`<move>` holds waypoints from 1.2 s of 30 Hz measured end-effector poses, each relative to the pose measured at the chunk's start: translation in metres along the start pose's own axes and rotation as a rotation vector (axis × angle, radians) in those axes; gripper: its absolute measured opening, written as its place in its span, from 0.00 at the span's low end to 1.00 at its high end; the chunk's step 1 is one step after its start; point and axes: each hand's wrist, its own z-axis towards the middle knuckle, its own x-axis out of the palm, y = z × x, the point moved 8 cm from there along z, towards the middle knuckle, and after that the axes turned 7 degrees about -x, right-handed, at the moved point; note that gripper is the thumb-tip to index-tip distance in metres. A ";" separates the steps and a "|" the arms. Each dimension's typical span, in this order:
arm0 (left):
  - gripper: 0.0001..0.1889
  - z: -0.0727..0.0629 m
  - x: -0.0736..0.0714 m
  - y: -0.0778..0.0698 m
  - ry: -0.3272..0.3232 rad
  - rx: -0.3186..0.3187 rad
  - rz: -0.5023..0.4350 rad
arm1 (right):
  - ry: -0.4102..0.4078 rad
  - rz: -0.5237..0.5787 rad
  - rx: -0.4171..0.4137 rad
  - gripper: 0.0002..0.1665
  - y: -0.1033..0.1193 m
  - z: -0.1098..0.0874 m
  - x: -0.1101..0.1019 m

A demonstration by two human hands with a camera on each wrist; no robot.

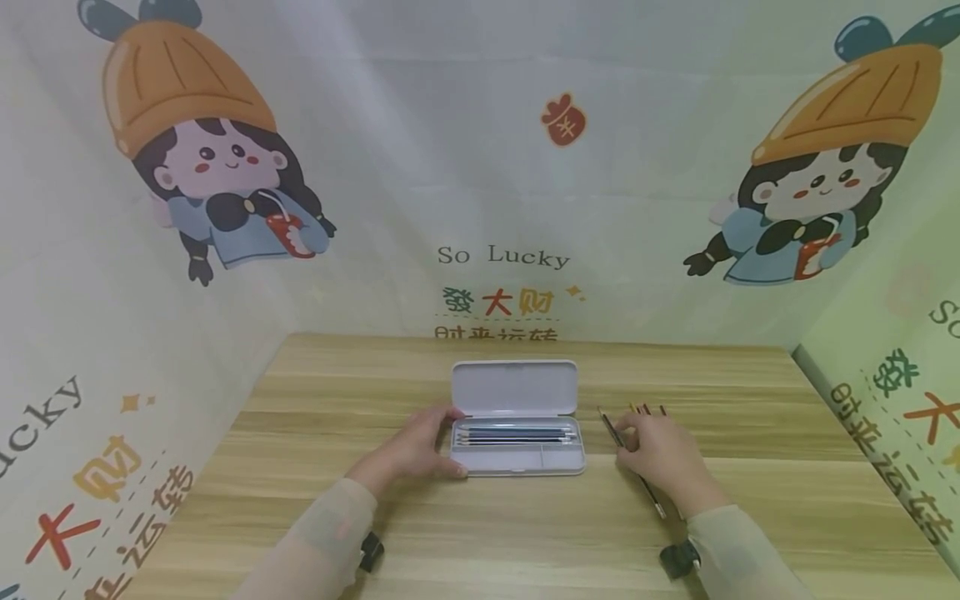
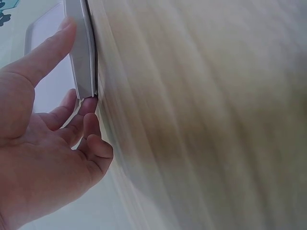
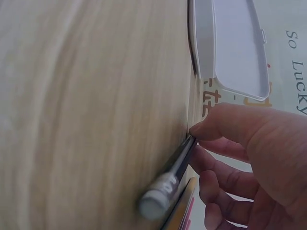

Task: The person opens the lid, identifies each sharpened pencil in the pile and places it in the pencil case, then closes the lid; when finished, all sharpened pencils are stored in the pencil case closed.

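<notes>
A white pencil case [image 1: 491, 460] lies on the table with its lid [image 1: 514, 388] raised at the back. Several pencils [image 1: 517, 436] lie side by side in its rear compartment. My left hand [image 1: 412, 447] holds the case's left end, thumb at the front corner and fingers behind; the left wrist view shows the thumb on the case wall [image 2: 82, 52]. To the right of the case, my right hand [image 1: 666, 450] pinches a dark pencil [image 1: 651, 493] between thumb and fingers. Its pale eraser end [image 3: 156, 201] points toward me. Whether the pencil touches the table I cannot tell.
More pencils [image 1: 662, 410] lie partly hidden beneath the right hand; a yellow one [image 3: 181, 207] shows in the right wrist view. The wood-grain table [image 1: 510, 542] meets a printed cloth backdrop [image 1: 390, 192] at the back and sides.
</notes>
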 end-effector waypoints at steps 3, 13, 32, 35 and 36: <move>0.44 -0.001 0.000 0.000 0.005 -0.003 -0.001 | -0.004 -0.003 -0.005 0.20 0.000 -0.001 0.000; 0.44 -0.002 0.001 0.003 0.002 -0.004 0.002 | -0.041 0.002 -0.055 0.19 0.005 -0.003 -0.006; 0.45 -0.002 -0.001 0.000 0.000 -0.004 -0.006 | -0.108 0.018 -0.182 0.12 0.024 0.000 -0.017; 0.44 -0.001 -0.001 0.000 0.000 0.000 -0.003 | -0.106 0.047 -0.210 0.11 0.029 0.003 -0.013; 0.44 -0.001 -0.001 0.000 0.001 0.001 -0.003 | -0.105 0.059 -0.220 0.10 0.031 0.004 -0.012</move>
